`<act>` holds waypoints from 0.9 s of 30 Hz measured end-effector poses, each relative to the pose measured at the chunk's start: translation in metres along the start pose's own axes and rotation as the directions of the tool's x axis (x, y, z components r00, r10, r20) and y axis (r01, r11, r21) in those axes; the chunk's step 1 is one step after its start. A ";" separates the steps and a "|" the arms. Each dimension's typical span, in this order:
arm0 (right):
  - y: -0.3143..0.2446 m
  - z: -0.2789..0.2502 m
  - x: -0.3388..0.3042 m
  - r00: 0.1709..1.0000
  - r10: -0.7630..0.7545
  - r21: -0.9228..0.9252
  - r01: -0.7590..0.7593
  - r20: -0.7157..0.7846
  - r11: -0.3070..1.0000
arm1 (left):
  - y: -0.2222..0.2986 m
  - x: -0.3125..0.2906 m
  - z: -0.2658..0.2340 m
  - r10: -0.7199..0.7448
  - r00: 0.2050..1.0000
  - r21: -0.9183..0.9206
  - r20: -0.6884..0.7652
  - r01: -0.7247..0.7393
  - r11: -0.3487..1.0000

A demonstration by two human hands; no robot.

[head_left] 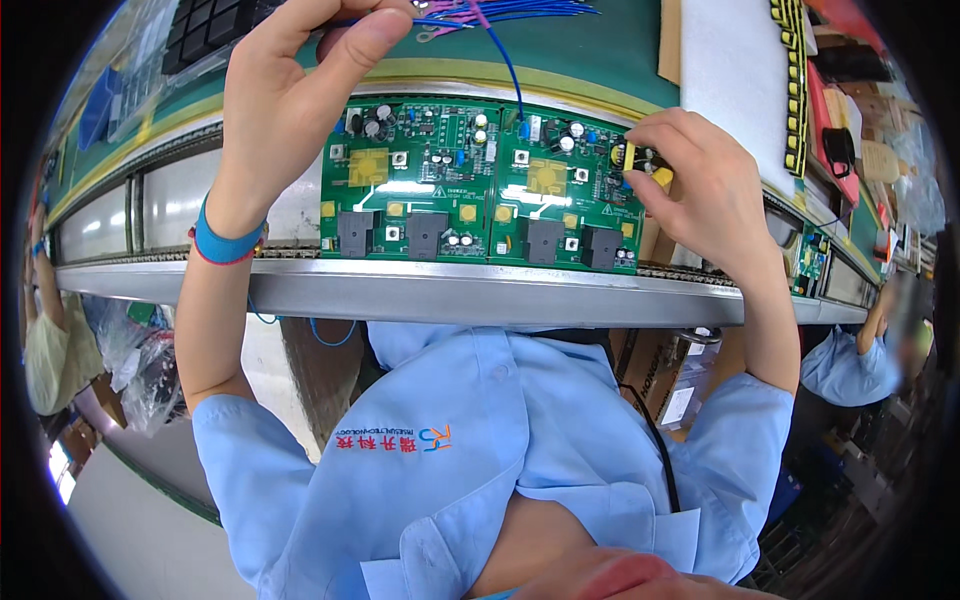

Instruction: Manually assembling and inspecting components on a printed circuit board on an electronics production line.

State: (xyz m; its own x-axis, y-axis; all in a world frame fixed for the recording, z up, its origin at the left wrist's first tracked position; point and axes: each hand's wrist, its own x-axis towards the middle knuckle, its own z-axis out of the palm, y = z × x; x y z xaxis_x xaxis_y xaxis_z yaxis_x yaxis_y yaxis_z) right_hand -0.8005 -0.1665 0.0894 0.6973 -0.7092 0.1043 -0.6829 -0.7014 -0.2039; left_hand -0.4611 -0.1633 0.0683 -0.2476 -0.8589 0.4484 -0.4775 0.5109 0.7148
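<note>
Two green circuit boards lie side by side in front of me, a left board (410,180) and a right board (565,190). At the upper left my left hand (290,95) is closed, thumb against fingers, on a thin blue wire (440,22) whose end sticks out to the right. A second blue wire (508,65) with a pink sleeve runs down to the right board's top edge. My right hand (705,185) pinches a small yellow-and-black component (630,157) at that board's right edge. Whether it touches the board, I cannot tell.
The boards rest on a conveyor rail (500,290) along the near side. Behind lie several blue wires (540,8) on a green mat (590,50). A white foam sheet (730,80) and a strip of yellow-black components (793,90) sit at the right. Other people work at both sides.
</note>
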 end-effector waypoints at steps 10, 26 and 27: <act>0.005 0.004 -0.004 0.999 0.015 0.096 -0.011 -0.034 0.995 | 0.033 0.009 0.008 -0.160 0.986 -0.091 -0.049 0.155 0.984; 0.002 0.010 -0.008 0.996 0.048 0.049 -0.044 -0.077 0.998 | 0.022 0.009 0.009 -0.165 0.986 -0.020 -0.031 0.164 0.986; 0.001 0.011 -0.006 0.996 0.006 0.049 -0.002 -0.084 0.999 | 0.003 -0.001 0.002 -0.097 0.995 0.001 -0.003 0.097 0.995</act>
State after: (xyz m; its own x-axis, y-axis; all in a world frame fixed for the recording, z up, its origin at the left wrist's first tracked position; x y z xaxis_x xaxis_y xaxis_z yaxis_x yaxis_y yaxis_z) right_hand -0.8024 -0.1622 0.0780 0.6723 -0.7170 0.1840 -0.6731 -0.6956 -0.2513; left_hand -0.4642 -0.1611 0.0687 -0.1976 -0.9041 0.3789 -0.5000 0.4254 0.7544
